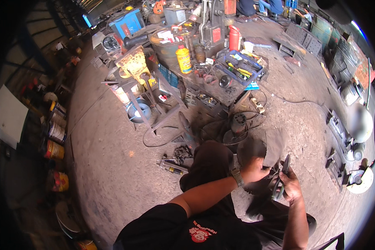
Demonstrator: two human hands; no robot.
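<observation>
My right hand (pixel 291 186) is closed around a pair of pliers (pixel 286 164), whose dark jaws point up and away from me. Green handles show below the fingers. Close to its left, my left hand (pixel 254 170), with a watch (pixel 237 177) at the wrist, has its fingers drawn together near some thin, light strands. What the left fingers hold is too small to make out. Both hands are over my dark-trousered legs, and a flat grey-brown sheet (pixel 275 146) lies just beyond them.
Ahead stands a cluttered workbench with a yellow bottle (pixel 183 59) and a blue tool tray (pixel 241 66). Cables and a dark power tool (pixel 238 123) lie on the floor before me. Cut-off machines (pixel 359 178) stand right, paint buckets (pixel 55 150) left. Other people (pixel 271 6) are far off.
</observation>
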